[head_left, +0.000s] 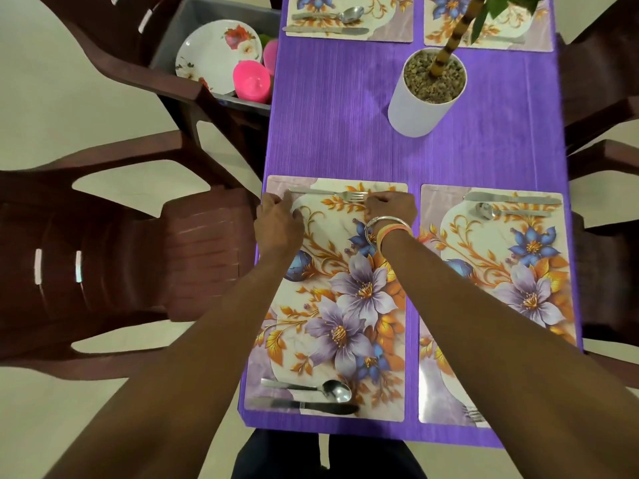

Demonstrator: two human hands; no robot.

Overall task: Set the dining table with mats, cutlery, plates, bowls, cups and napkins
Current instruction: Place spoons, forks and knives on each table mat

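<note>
Both hands are reaching to the far edge of the near-left mat [349, 236] on the purple table [328, 115]. The left hand [278, 219] is pinching the handle end of a fork [328, 194] and the right hand [390, 207], bangles at its wrist, is gripping the tine end. The fork is lying flat along that far edge. A spoon [311, 388] and a knife [311, 406] are lying side by side along the mat's near edge. Far left, a grey tub [179, 32] is sitting on a chair [114, 53], holding a floral plate [211, 53] and pink cups [251, 81].

Head-worn view, steeply down over the table [345, 133]
</note>
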